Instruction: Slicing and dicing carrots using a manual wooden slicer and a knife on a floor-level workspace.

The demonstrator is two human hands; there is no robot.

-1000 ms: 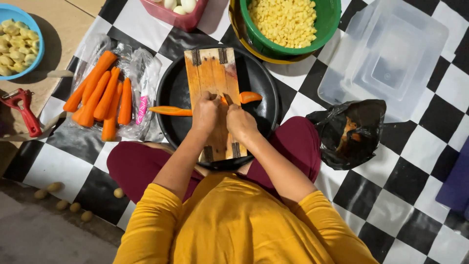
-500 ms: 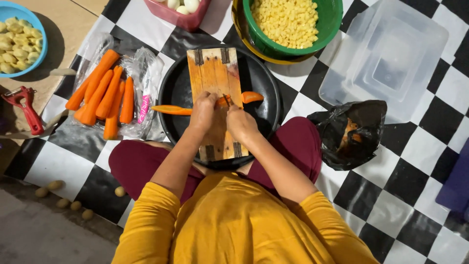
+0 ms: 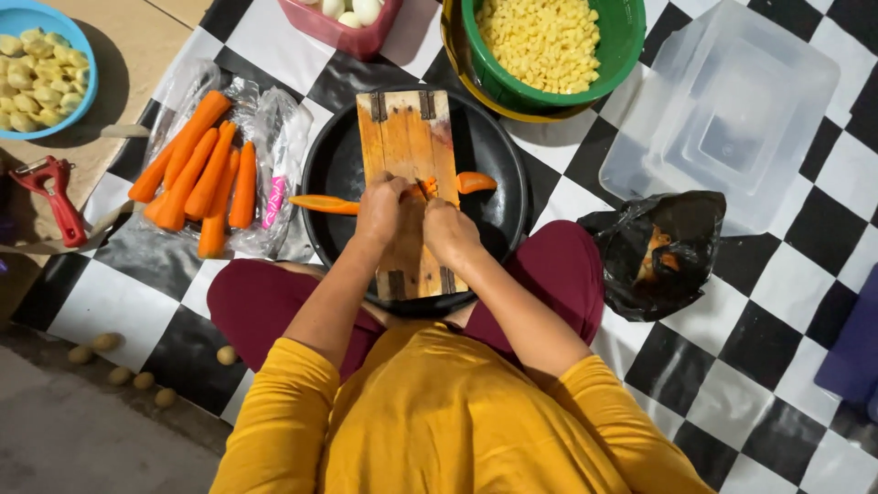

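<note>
Little has changed since the earlier frame: the left hand (image 3: 382, 209) and right hand (image 3: 450, 229) stay clenched together on a small carrot piece (image 3: 426, 187) at mid-frame, over the wooden board (image 3: 402, 137) across the black pan (image 3: 498, 174); both hands sit marginally lower on it.

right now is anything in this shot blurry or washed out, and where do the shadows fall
Head view: sharp across the frame, with only slight softness at the left hand and right hand on the wooden board; soft, even light; mild glare on the clear plastic tub and the carrot bag; a soft shadow lies right of the blue bowl; the black pan reads dark, with little detail.
</note>
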